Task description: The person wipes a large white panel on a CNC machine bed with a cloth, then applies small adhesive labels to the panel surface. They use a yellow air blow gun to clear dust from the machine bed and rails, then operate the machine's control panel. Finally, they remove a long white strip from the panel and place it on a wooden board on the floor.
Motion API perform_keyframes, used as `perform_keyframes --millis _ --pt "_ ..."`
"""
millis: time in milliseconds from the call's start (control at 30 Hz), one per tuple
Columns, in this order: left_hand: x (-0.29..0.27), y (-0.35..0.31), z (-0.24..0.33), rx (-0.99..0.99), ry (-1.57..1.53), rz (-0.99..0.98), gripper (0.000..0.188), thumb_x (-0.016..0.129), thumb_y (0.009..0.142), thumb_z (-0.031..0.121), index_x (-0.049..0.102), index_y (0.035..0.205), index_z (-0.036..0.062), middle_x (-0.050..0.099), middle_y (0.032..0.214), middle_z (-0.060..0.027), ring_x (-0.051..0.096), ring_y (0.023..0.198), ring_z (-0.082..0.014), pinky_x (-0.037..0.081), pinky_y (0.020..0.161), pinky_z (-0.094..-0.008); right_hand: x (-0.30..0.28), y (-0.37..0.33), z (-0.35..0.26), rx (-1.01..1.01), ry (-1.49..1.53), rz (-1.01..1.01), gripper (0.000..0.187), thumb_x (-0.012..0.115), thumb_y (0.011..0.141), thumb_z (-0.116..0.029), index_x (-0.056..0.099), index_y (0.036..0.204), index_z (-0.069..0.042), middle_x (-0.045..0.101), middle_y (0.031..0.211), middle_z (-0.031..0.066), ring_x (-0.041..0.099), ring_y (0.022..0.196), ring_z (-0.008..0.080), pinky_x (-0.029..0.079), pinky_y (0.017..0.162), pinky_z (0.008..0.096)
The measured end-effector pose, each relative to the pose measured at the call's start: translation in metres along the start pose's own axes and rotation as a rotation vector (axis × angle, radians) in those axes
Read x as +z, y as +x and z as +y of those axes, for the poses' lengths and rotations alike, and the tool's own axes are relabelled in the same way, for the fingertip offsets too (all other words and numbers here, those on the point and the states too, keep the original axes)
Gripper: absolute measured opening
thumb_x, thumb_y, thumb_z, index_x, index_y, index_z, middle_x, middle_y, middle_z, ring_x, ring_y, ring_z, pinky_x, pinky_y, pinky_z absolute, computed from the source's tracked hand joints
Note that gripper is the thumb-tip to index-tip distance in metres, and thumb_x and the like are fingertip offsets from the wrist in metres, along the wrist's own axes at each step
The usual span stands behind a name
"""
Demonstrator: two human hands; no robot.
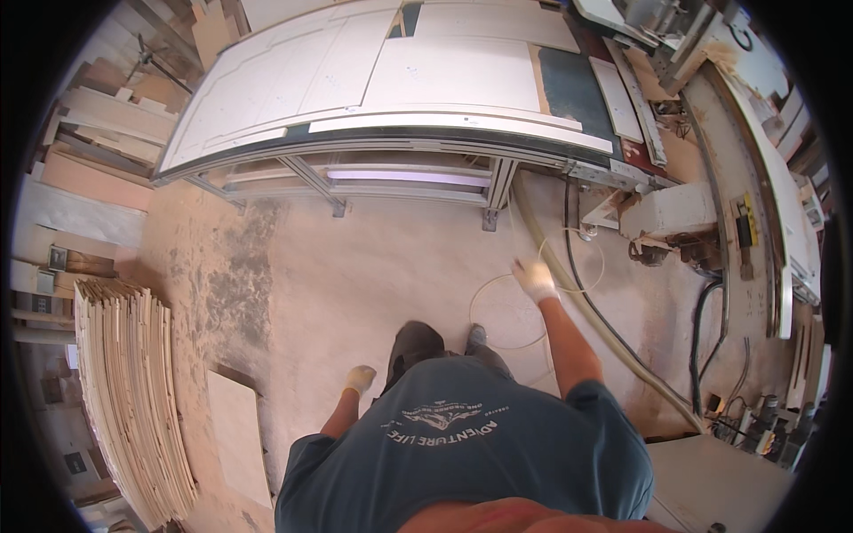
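Observation:
My right hand (536,279), in a white glove, reaches forward over the floor with its fingers curled. Loops of a thin, pale yellowish hose (603,259) meet at this hand, which appears closed on it; anything else in the grip is too small to make out. My left hand (361,378), also in a pale glove, hangs low beside my left leg. How its fingers are set does not show clearly. Ahead of both hands stands a long machine table (409,142) with a metal frame, bearing large white cut panels (453,75).
A thick hose (569,280) and black cables run along the floor at right. Machinery (671,213) stands beyond them. At left are a tall stack of thin boards (133,382), a loose panel (238,435) on the floor, and shelved board pieces (84,209). A pale surface (724,489) lies lower right.

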State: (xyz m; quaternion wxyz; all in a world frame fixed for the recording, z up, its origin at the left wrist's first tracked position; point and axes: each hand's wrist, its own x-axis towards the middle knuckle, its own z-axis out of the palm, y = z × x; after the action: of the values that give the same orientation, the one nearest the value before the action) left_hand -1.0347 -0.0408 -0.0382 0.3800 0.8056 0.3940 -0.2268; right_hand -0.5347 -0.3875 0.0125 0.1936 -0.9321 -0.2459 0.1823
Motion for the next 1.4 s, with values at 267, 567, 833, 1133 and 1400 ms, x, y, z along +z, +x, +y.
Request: perform_keyframes --millis 267,567,833,1133,1400 --pt "-0.030 0.104 0.040 -0.197 -0.235 0.013 0.036 0.063 0.090 0.030 0.076 0.111 0.0041 0.074 0.115 -0.0191 0.069 0.109 -0.0367 0.052 0.096 -0.0437 -0.094 0.324 -0.156 -0.289 -0.155 0.322 0.035 0.068 0.092 -0.033 0.069 0.114 -0.006 0.069 0.118 0.0166 0.062 0.115 0.0372 0.051 0.098 0.0487" --pt "-0.204 0.249 0.095 -0.255 -0.321 0.073 0.034 0.063 0.095 0.025 0.073 0.118 0.0019 0.073 0.118 -0.0168 0.070 0.106 -0.0299 0.054 0.091 -0.0410 -0.119 0.476 -0.155 -0.129 -0.339 0.104 0.046 0.070 0.091 -0.039 0.065 0.126 -0.008 0.056 0.141 0.0121 0.050 0.133 0.0310 0.040 0.111 0.0473" --pt "-0.331 0.349 0.310 -0.202 -0.932 0.184 0.036 0.065 0.099 0.023 0.065 0.128 0.0011 0.071 0.114 -0.0092 0.068 0.104 -0.0207 0.055 0.087 -0.0355 -0.137 0.521 -0.124 -0.338 -0.363 -0.073 0.038 0.072 0.086 -0.034 0.071 0.115 -0.009 0.063 0.128 0.0139 0.058 0.122 0.0317 0.046 0.105 0.0455" --pt "-0.327 0.463 0.525 -0.095 -0.870 -0.076 0.050 0.064 0.101 0.035 0.060 0.133 -0.0028 0.069 0.119 -0.0158 0.068 0.111 -0.0281 0.055 0.096 -0.0390 -0.128 0.546 -0.116 -0.650 -0.318 0.003 0.015 0.068 0.078 -0.009 0.076 0.089 -0.002 0.073 0.099 0.0175 0.070 0.095 0.0321 0.058 0.074 0.0454" --pt "-0.325 0.460 0.615 -0.074 -1.701 -0.217 0.068 0.056 0.104 0.044 0.041 0.147 -0.0061 0.049 0.151 -0.0211 0.045 0.141 -0.0371 0.037 0.119 -0.0534 -0.220 0.511 -0.175 -0.751 -0.198 0.064 0.021 0.068 0.070 -0.015 0.075 0.083 0.001 0.071 0.083 0.0215 0.069 0.077 0.0350 0.054 0.062 0.0467"
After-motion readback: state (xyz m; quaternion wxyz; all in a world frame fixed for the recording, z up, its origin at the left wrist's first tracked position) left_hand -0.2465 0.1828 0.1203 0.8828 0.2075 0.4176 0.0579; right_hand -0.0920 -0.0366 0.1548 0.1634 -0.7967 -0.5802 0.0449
